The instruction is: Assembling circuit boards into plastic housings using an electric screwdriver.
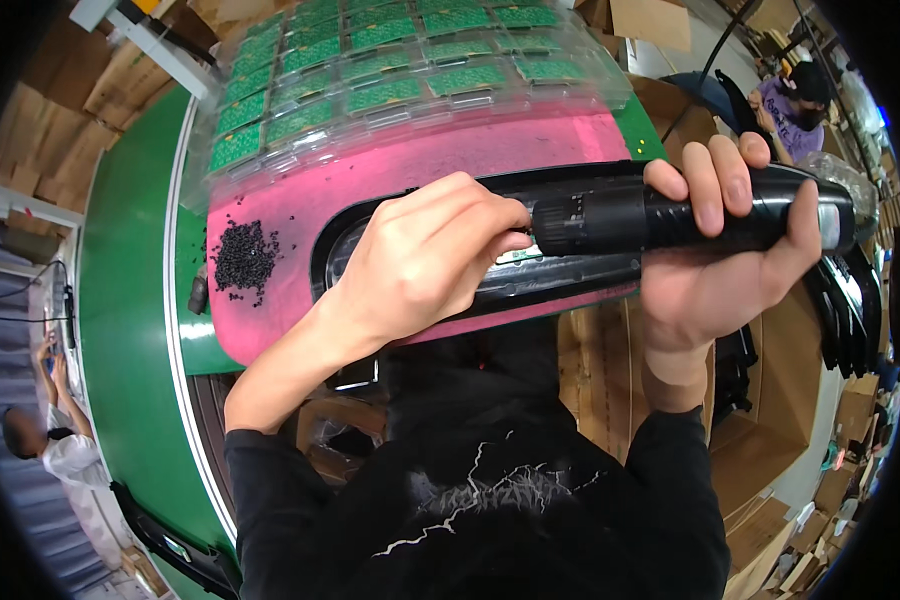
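My right hand (720,270) is wrapped round a black cordless screwdriver (610,218), which lies level with its front end toward the left. At that front end my left hand (420,245) is closed, thumb and fingertips pinched together; whatever they hold is too small or hidden to make out. Below both hands a long black plastic housing (580,278) with a rounded left end lies on a pink mat (370,165). Part of a small green-and-white circuit board (518,257) shows inside it, under my left fingertips. My left hand and the screwdriver cover much of the housing.
A pile of small black screws (245,258) sits on the mat's left side. Clear plastic trays (370,100) of green circuit boards stand behind. Black curved parts (850,310) hang at the right, near a cardboard box (770,400). Other people (795,105) sit farther off on both sides.
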The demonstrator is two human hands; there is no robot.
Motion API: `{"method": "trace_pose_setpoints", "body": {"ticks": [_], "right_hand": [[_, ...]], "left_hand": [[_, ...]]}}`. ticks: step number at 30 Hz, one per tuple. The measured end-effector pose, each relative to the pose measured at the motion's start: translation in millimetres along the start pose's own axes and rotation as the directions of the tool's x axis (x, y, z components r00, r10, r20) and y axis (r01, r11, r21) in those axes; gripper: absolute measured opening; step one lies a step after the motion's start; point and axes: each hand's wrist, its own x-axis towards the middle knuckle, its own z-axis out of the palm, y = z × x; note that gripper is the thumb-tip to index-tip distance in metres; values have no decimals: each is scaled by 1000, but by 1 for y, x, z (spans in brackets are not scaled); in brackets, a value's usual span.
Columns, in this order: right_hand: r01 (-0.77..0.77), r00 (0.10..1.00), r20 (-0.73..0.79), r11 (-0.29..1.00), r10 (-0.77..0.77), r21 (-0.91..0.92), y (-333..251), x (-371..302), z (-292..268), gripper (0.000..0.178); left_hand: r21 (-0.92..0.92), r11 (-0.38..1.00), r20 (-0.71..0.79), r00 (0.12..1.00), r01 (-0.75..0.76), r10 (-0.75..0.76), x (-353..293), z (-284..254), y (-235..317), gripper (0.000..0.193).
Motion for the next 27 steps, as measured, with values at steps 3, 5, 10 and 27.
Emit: {"method": "trace_pose_setpoints", "body": {"ticks": [3,5,10,27], "right_hand": [[54,995,85,994,-46,-90,-6,-6,3,33],[52,989,145,990,-32,-132,-10,-7,6,34],[27,975,220,982,15,-187,-21,-14,5,36],[173,963,213,985,-166,-16,-37,-16,13,32]], "left_hand": [[-155,979,39,991,131,-126,1,4,2,18],[-199,955,33,976,218,-216,0,4,5,14],[-429,803,-71,871,413,-486,8,-11,3,7],[-267,938,121,973,222,-196,-10,-12,4,10]]}}
